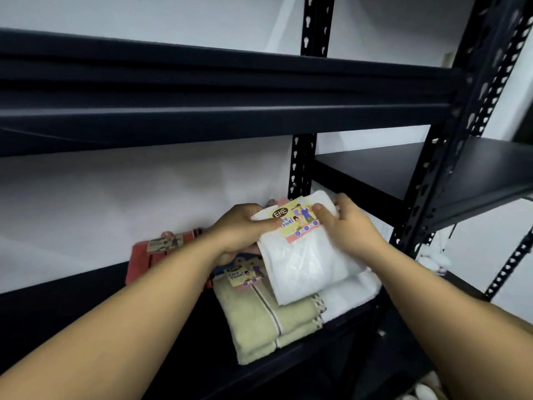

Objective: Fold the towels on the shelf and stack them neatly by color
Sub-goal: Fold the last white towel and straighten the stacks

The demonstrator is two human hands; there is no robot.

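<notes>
I hold a folded white towel between both hands above the dark shelf. My left hand grips its upper left corner, thumb lying across the top beside the paper label, the other fingers curled underneath out of sight. My right hand pinches the upper right edge, thumb pressed on the label's right end and fingers wrapped behind the cloth. The towel slopes down from my hands toward me, so its lower edge hangs over a second white towel that lies flat on the shelf at the right, and over the top of the beige towel stack. That beige stack sits just left of the flat white one, touching it, with its own label near the back. Further left and toward the wall lies a red towel, partly hidden by my left forearm. A black slotted upright stands behind my hands.
</notes>
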